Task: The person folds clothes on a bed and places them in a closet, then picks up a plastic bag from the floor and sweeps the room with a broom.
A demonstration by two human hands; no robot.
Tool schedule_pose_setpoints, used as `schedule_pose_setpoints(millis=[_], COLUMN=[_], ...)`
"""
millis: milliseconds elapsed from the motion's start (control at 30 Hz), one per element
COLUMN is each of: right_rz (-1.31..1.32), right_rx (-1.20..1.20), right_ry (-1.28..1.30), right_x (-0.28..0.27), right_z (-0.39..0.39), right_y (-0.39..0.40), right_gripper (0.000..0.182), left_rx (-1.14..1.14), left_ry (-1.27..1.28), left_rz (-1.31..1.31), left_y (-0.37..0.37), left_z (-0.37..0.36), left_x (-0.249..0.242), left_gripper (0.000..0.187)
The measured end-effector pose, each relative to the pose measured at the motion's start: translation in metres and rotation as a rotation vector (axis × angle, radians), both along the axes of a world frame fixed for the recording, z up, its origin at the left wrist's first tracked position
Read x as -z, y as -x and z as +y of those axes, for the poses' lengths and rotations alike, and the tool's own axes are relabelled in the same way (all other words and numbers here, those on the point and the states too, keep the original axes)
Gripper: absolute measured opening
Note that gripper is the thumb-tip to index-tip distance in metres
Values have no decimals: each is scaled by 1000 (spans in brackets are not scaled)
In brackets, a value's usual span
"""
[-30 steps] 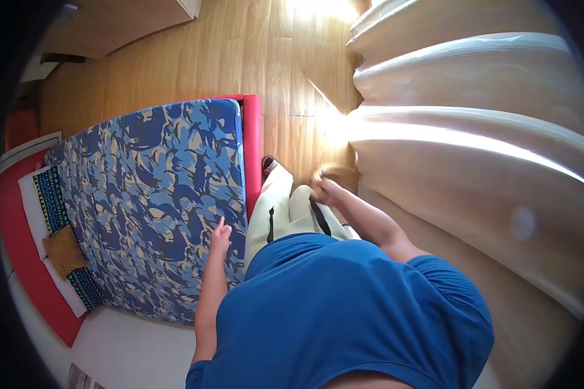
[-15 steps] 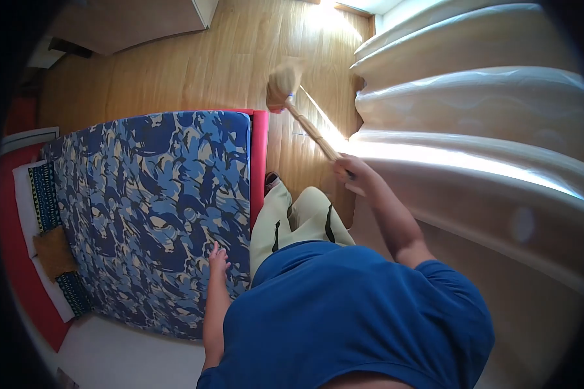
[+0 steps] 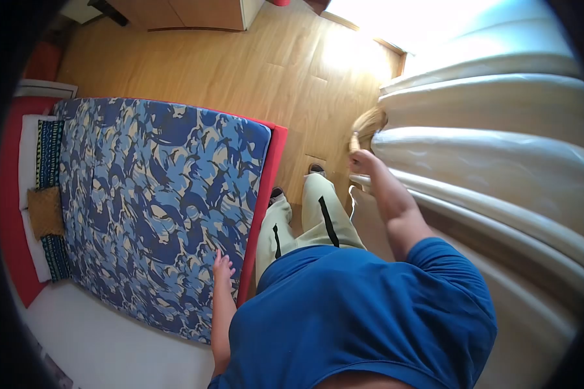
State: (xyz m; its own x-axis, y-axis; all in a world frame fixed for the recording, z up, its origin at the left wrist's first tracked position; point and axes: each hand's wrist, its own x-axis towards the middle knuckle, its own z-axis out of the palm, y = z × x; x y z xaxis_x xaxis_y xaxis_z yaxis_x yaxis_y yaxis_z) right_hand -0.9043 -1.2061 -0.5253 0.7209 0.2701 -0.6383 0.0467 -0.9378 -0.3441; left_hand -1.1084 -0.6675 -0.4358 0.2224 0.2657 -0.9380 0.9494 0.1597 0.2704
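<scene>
My right hand point(image 3: 362, 161) is closed around the handle of a straw broom point(image 3: 370, 122). The broom's tan bristles are at the hem of the pale curtain point(image 3: 461, 97), to the right of my legs; part of the head may be hidden by the cloth. Most of the handle is hidden behind my hand and forearm. My left hand point(image 3: 223, 266) hangs empty with its fingers apart, over the near edge of a bed point(image 3: 169, 207) covered in blue camouflage-patterned cloth.
The bed's red frame point(image 3: 276, 146) runs close beside my left leg. Wood flooring point(image 3: 292, 84) stretches ahead to a cabinet point(image 3: 194, 14) and a bright doorway. Pillows and a brown cushion point(image 3: 46, 212) lie at the bed's far left. A white cord point(image 3: 352, 201) hangs by the curtain.
The broom has swung right, from the floor near the bed's corner to the curtain's hem. My view has shifted, and my feet are now apart. My left hand stays open.
</scene>
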Motion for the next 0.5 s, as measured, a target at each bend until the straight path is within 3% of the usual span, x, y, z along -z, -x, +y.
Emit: schedule_pose_setpoints(millis=[33,67,100,167,200,267,367,400,433,467,500], right_rz=[-59,17,-141,509,522,750,839,781,732,691,580], right_rx=[-135,-88,-113,751,742,1256,1150,869,810,753,639], right_ry=[12,-192,-347,-802,-804,-647,-790,-771,-733,-692,-626], right_x=[4,17,27,78,68,9,-22,-36,-48,-60,-74], right_z=[32,52,75,117,133,146,89,63,40,16,-7], right_y=[-28,-50,-65,-102,-118,-156,-195,-202,-206,-203,-198], right_gripper=[8,7,10,12,12,11,7,10,11,14,31], left_rx=[-14,-60,-105,-111,-107,-134,-183,-192,-203,-177,-203], left_ry=[-11,-32,-54,-96,-126,-143,-161,-145,-127,-104,-105], left_rz=[0,32,65,132,191,189,183,153,122,95,109], left_y=[9,17,22,19,16,10,-25,-43,-62,-79,-93], left_z=[1,-1,-5,-22,-33,-52,-100,-120,-143,-167,-193], left_x=[-1,-2,-3,-16,-20,-15,-11,-13,-12,-12,-16], left_gripper=[54,54,53,53,52,52,51,53,54,54,54])
